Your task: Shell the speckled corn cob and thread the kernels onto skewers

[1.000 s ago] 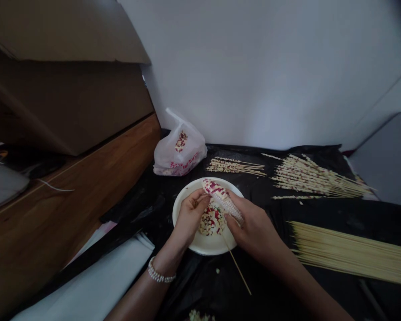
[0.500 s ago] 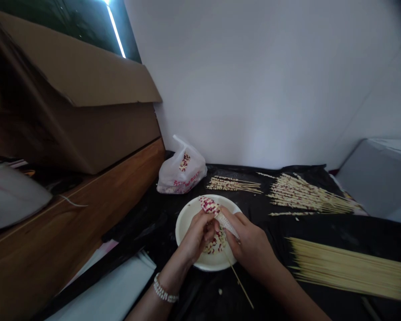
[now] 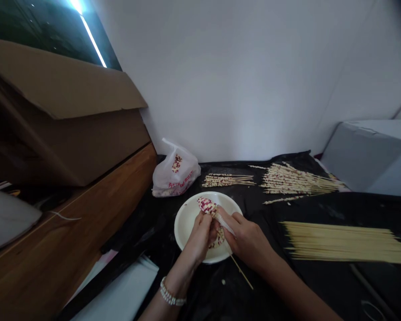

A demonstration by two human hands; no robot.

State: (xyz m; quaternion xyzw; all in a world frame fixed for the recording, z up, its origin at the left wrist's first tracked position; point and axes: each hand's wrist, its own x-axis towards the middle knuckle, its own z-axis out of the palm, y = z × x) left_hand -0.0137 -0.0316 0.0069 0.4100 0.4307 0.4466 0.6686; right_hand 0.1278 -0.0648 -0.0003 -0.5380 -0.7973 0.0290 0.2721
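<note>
A corn cob [image 3: 207, 205] with red and pale kernels at its far end and a bare, whitish near end is held over a white bowl [image 3: 184, 223]. My left hand [image 3: 200, 232] has its fingers closed at the cob's left side. Wrapped round the bare part from the right is my right hand [image 3: 242, 232]. Loose kernels [image 3: 218, 238] lie in the bowl below the hands. A thin skewer [image 3: 242, 273] sticks out over the bowl's near rim; its far end is hidden near the hands.
A plastic bag [image 3: 176, 171] stands behind the bowl. Kernel-threaded skewers [image 3: 287, 178] and a smaller bundle [image 3: 223, 179] lie behind. Plain skewers [image 3: 344, 242] lie right, a grey box [image 3: 364, 156] beyond. A cardboard box [image 3: 96, 142] stands left.
The camera view has turned slightly to the right, so the surroundings sit further left. Both hands still hold the cob over the bowl, in nearly the same pose.
</note>
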